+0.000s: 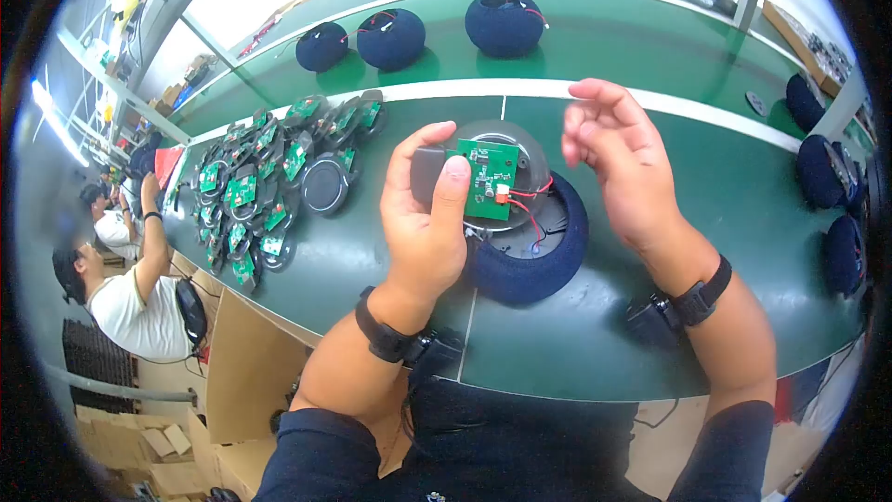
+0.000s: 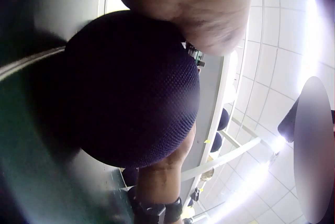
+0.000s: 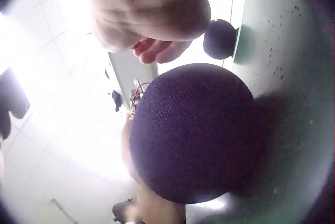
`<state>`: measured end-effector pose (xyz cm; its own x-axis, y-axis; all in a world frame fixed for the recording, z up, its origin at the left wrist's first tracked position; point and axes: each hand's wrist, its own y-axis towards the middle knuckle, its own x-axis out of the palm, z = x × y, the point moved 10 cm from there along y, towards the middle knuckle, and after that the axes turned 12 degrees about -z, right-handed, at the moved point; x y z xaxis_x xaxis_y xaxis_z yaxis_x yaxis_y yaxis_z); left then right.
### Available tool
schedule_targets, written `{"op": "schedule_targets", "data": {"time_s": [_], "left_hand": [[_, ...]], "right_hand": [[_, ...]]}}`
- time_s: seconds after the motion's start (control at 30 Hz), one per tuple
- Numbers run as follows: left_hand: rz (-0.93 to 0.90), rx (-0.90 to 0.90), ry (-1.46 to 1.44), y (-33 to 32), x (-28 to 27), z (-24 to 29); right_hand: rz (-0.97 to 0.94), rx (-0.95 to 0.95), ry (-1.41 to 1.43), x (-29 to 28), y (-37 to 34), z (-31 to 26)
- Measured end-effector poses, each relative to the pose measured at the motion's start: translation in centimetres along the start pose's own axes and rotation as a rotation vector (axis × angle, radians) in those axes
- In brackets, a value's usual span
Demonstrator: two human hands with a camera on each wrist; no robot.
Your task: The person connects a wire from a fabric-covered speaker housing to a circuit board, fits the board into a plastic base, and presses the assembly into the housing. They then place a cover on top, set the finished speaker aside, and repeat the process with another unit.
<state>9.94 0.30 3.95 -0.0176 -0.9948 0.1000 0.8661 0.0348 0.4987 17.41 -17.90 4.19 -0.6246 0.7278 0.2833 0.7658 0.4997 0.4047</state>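
Observation:
My left hand (image 1: 423, 223) grips a dark round part with a green circuit board (image 1: 490, 177) on it, the thumb lying on the board's left edge. Red and black wires run from the board's connector to the open top of a dark blue fabric shell (image 1: 530, 279), which sits on the table below. To the right, my right hand (image 1: 624, 163) is raised with bent, loose fingers and holds nothing. In the left wrist view the shell (image 2: 136, 93) hides the board; the right wrist view shows the shell (image 3: 193, 135) under my right hand (image 3: 152, 14).
A heap of round parts with green boards (image 1: 243, 188) lies on the table at the left. Several blue shells stand on the back shelf (image 1: 437, 74), and more (image 1: 844, 256) line the right edge. Another person (image 1: 139, 307) works at the far left.

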Motion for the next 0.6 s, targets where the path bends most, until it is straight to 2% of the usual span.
{"op": "schedule_targets", "data": {"time_s": [0.03, 0.07, 0.1, 0.17, 0.3, 0.6], "left_hand": [[0.020, 0.015, 0.038, 0.0, -0.2, 0.2], [0.040, 0.031, 0.074, 0.0, -0.3, 0.4], [0.031, 0.025, 0.080, 0.0, -0.2, 0.3], [0.050, 0.018, 0.054, 0.1, -0.3, 0.1], [0.032, 0.009, 0.064, 0.1, -0.1, 0.2], [0.028, -0.006, 0.022, 0.0, -0.1, 0.0]], "right_hand": [[-0.014, -0.079, -0.184, 0.5, -0.1, -0.9], [-0.082, -0.079, -0.192, 1.1, -0.1, -0.6], [-0.072, -0.081, -0.184, 1.1, -0.3, -0.5], [-0.185, -0.043, -0.305, 2.6, -0.3, 0.1], [-0.245, 0.089, -0.175, 3.5, -0.9, 1.7], [-0.257, 0.078, -0.187, 3.2, -0.7, 2.2]]}}
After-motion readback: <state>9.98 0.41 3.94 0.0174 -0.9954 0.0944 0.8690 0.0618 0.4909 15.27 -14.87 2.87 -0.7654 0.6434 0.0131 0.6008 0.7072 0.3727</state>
